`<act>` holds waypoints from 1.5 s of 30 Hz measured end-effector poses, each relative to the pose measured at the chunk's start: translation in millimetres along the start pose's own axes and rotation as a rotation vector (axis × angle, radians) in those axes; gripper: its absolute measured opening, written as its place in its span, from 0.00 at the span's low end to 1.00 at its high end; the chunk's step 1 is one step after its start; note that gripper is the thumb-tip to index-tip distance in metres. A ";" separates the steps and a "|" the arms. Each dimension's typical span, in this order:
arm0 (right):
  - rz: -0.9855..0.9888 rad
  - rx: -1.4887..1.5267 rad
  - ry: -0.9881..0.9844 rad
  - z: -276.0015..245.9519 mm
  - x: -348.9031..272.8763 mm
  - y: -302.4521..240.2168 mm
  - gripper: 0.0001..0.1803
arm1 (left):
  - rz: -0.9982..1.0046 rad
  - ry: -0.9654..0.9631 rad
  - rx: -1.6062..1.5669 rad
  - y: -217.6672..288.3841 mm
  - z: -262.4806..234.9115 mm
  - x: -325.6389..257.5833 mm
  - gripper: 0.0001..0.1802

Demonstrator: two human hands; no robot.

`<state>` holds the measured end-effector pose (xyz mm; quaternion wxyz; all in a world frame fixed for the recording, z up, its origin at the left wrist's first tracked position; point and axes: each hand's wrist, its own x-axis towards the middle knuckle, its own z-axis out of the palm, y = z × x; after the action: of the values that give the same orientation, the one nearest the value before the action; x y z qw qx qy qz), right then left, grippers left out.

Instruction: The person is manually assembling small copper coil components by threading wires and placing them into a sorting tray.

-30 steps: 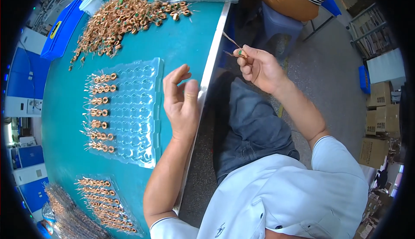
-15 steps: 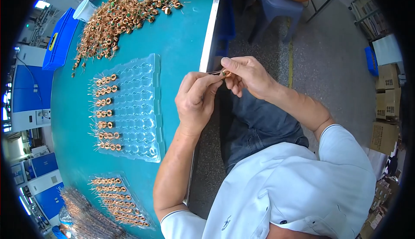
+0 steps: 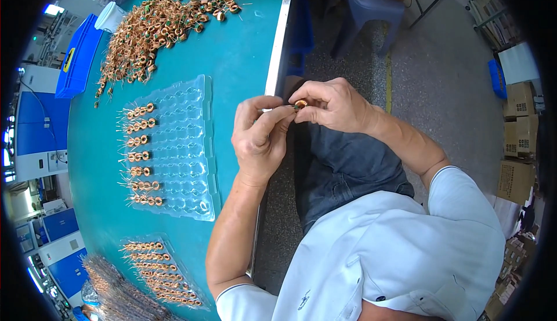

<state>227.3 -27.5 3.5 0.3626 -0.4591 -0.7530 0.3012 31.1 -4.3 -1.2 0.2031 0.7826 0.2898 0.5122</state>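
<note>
- Mid-frame, just right of the tabletop (image 3: 238, 48) edge, the coil (image 3: 301, 104) sits between both hands, partly covered by fingertips.
- Its left side is hidden; a thin pale strand shows between the left hand's fingers, too small to trace.
- What can be seen of the coil is a small copper-coloured ring, ridged by its winding, with a dark greenish spot at its left.
- The right hand (image 3: 333, 109) is nearly closed, thumb and bent fingers pinching the coil from the right.
- The left hand (image 3: 259, 132) is curled into a pinch at the coil's left; whether on ring or wires, I cannot tell.
- At upper left, a pile (image 3: 148, 37) of similar coils overlaps too much to count.
- At lower left, a bundle (image 3: 119, 292) is cut off by the dark rim.
</note>
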 end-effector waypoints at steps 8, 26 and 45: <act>-0.097 0.046 0.119 10.3 -4.1 -5.4 0.13 | -0.491 -0.015 -0.244 1.3 -1.9 -9.2 0.05; 0.049 0.595 0.468 53.2 -9.9 0.8 0.08 | -0.646 -0.135 -0.418 15.8 10.2 4.3 0.15; -0.099 0.205 0.098 -15.6 20.1 -11.2 0.10 | -0.650 -0.228 -0.532 14.9 3.7 -4.5 0.08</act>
<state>228.5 -11.8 26.4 0.4584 -0.3960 -0.7214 0.3356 36.8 -18.5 3.4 0.5791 0.6225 0.3547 0.3889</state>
